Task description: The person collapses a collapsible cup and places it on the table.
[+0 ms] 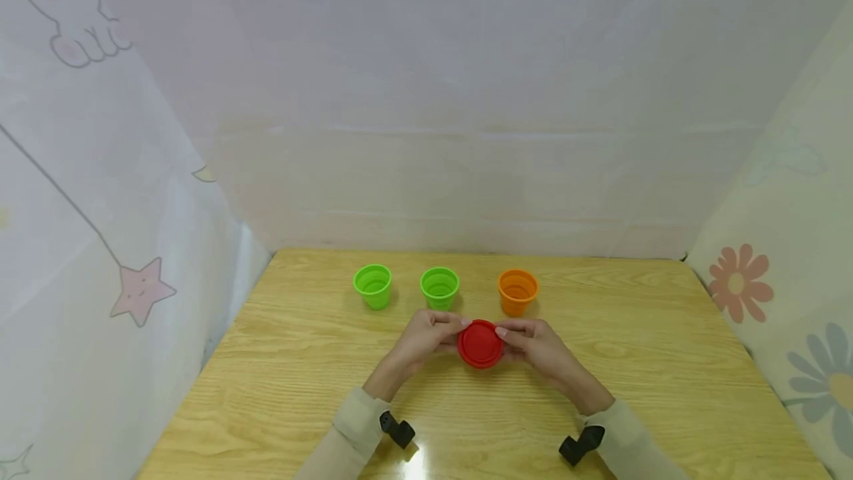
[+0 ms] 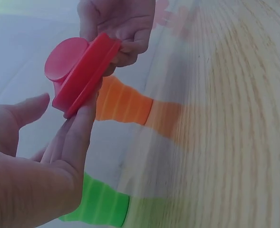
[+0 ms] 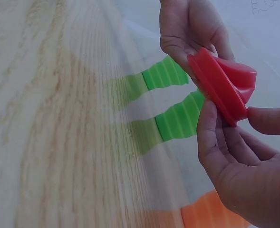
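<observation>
Red cup (image 1: 480, 344) held in both hands above the counter (image 1: 280, 376), on the near side of the gap between the right green cup (image 1: 440, 286) and the orange cup (image 1: 517, 291). Looks partly folded, its base bulging crookedly past the rim.

Left hand (image 1: 424, 337): bent fingers against the rim, thumb opposite, only the cup between; thumb contact hard to tell in the left wrist view. Right hand (image 1: 536, 347): same pinch on the opposite side, thumb tip touching. Gripping both sides probably steadies the soft ring and leaves its middle free.

Left green cup (image 1: 373, 287), right green cup and orange cup stand upright, mouths up, in a loose row near the counter's far edge; that spacing likely gives both hands working room
</observation>
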{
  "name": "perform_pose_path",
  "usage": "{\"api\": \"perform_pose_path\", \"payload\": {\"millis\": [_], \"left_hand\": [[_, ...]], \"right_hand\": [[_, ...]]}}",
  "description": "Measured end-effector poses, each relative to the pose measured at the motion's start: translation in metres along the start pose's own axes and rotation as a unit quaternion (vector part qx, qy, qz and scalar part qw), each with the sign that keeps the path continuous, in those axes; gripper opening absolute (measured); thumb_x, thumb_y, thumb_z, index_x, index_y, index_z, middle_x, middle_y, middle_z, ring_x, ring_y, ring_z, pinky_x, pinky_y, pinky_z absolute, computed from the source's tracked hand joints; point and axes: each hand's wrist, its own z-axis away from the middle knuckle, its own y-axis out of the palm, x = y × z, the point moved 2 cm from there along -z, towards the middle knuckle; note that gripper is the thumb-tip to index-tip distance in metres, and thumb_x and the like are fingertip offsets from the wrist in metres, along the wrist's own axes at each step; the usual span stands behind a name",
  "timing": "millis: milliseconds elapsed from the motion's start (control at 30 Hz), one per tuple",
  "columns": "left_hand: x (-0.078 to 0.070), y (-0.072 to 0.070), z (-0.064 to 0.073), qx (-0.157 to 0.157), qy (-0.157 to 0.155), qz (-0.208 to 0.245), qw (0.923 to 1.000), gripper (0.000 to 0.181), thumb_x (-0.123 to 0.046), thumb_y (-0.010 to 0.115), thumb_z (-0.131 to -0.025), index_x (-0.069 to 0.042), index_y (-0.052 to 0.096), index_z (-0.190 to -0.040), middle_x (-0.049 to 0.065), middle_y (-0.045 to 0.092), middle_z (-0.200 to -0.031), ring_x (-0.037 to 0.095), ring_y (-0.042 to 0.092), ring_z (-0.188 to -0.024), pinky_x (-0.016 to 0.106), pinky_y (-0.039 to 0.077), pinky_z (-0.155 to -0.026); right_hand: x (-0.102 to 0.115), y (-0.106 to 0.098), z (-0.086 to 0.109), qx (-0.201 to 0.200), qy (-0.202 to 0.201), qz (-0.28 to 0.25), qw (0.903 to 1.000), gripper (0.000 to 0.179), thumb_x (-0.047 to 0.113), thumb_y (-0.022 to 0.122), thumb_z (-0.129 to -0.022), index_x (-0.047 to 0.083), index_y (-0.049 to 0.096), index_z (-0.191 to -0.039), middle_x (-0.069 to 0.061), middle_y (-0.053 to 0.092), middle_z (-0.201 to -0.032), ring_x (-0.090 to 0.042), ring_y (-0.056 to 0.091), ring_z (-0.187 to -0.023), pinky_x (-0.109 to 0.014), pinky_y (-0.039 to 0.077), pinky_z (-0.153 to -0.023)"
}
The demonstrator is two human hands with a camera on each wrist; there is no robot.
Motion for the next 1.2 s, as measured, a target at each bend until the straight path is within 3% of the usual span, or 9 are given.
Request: {"api": "perform_pose_path", "payload": {"millis": [200,433,667,967,1200], "left_hand": [[0.001,0.001,0.0,0.026,0.009,-0.004,0.9996,0.035,-0.02,0.069,-0.103,0.005,0.072,-0.128,0.016,0.08,-0.114,0.012,0.078,-0.089,0.033,0.067,-0.085],[0.006,0.004,-0.003,-0.009,0.012,0.059,0.9982,0.039,-0.016,0.065,-0.106,0.01,0.061,-0.135,0.019,0.079,-0.114,0.014,0.079,-0.09,0.033,0.067,-0.085],[0.011,0.006,-0.001,-0.007,-0.001,0.086,0.9963,0.04,-0.014,0.064,-0.106,0.01,0.058,-0.136,0.017,0.078,-0.116,0.017,0.079,-0.094,0.035,0.067,-0.088],[0.012,0.003,0.001,0.005,-0.019,0.061,0.998,0.038,-0.021,0.068,-0.104,0.007,0.065,-0.13,0.009,0.08,-0.105,0.018,0.079,-0.091,0.046,0.064,-0.096],[0.006,0.006,0.001,0.02,-0.023,0.025,0.9992,0.037,-0.026,0.07,-0.103,0.006,0.072,-0.122,0.008,0.078,-0.098,0.02,0.078,-0.086,0.051,0.063,-0.095]], "right_hand": [[0.002,0.0,0.001,0.002,-0.001,-0.005,1.0,0.049,0.027,0.06,-0.109,-0.01,0.059,-0.14,0.004,0.079,-0.109,-0.01,0.075,-0.095,-0.03,0.066,-0.09],[0.002,-0.001,0.001,-0.002,-0.002,-0.025,0.9997,0.052,0.022,0.058,-0.11,-0.013,0.049,-0.146,-0.002,0.077,-0.119,-0.013,0.077,-0.103,-0.038,0.064,-0.099],[0.0,-0.002,0.0,-0.009,-0.006,-0.022,0.9997,0.051,0.018,0.058,-0.11,-0.015,0.047,-0.147,-0.008,0.074,-0.127,-0.014,0.076,-0.105,-0.043,0.063,-0.101],[-0.002,-0.001,0.001,-0.016,0.009,-0.015,0.9997,0.05,0.021,0.058,-0.11,-0.012,0.05,-0.147,-0.006,0.074,-0.124,-0.015,0.075,-0.103,-0.042,0.063,-0.101],[-0.002,0.0,-0.002,-0.026,0.023,0.008,0.9994,0.057,0.036,0.064,-0.106,-0.009,0.057,-0.141,0.0,0.077,-0.112,-0.012,0.074,-0.098,-0.036,0.065,-0.095]]}}
